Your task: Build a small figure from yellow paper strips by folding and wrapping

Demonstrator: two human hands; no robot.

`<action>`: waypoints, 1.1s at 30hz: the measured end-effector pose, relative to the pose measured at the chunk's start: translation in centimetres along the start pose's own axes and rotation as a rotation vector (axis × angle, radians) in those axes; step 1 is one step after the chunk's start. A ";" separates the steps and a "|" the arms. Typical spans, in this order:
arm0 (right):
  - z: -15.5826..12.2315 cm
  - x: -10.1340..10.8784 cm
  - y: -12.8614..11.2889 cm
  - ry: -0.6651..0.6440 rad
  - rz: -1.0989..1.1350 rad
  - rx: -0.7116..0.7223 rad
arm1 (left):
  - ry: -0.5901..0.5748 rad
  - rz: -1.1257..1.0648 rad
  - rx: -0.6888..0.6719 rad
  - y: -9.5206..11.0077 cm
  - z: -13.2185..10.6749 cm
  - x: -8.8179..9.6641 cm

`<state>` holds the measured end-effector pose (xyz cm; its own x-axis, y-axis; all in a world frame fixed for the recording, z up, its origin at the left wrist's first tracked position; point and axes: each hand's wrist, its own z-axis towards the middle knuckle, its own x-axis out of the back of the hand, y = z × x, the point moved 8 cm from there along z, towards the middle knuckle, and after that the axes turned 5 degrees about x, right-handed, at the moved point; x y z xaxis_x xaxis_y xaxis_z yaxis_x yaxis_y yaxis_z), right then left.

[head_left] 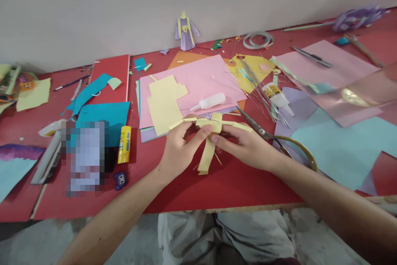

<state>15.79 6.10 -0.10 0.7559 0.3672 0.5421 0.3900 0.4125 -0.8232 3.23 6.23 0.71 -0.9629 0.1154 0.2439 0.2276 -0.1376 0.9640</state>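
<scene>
Both my hands hold a small yellow paper figure (207, 158) over the front of the red table. It has a long strip hanging down, thin arms reaching out to both sides and a rounded tab on top. My left hand (185, 145) pinches its middle from the left, thumb pressed on the front. On the other side my right hand (240, 147) grips it, thumb just below the centre, fingers behind. Thin wires or sticks poke out beneath it. Scissors (259, 126) lie close to my right hand. Behind the figure is a white glue bottle (212, 101).
Pink paper (198, 66) and cut yellow paper (164, 99) lie beyond my hands. A glue stick (124, 144) stands left, near a blurred-out rectangle. A purple-and-yellow paper doll (185, 33) leans on the wall. Wires (263, 91) and a yellow-labelled bottle (277, 96) lie right. Someone's forearm (380, 85) reaches in.
</scene>
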 end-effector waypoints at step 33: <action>-0.1 0.3 -1.4 0.097 -0.197 0.202 | 0.101 -0.326 0.088 -1.2 0.2 0.4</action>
<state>15.59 5.54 1.17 0.7264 0.1864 0.6616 0.4289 0.6293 -0.6482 2.61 6.68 -0.36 -0.9955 0.0405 -0.0856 -0.0866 -0.0243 0.9959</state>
